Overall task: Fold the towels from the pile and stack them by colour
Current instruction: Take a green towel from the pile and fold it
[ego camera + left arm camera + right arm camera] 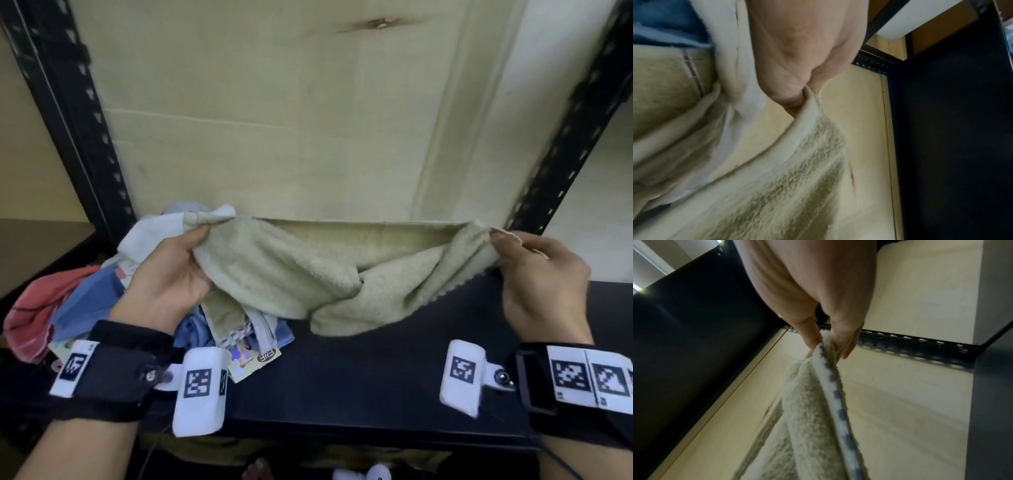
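Left hand – right hand pinch beige towel corners

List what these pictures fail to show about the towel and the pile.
- Pile, head view: the left hand covers its middle, so the towel count is unclear.
- Green towel, head view: sagging and twisted; full shape unclear.
- Both wrist views: motion blur; frame edges cut off the towel's lower part.
- Right hand: fingertips hidden behind the towel.

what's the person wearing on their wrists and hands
Both hands are bare, no gloves or sleeves. The left wrist carries a black strap with a snap fastener; the right wrist carries a black strap with a buckle. Both bear white tags printed with black square marker codes, and a white marker-coded block sits inboard of each strap.
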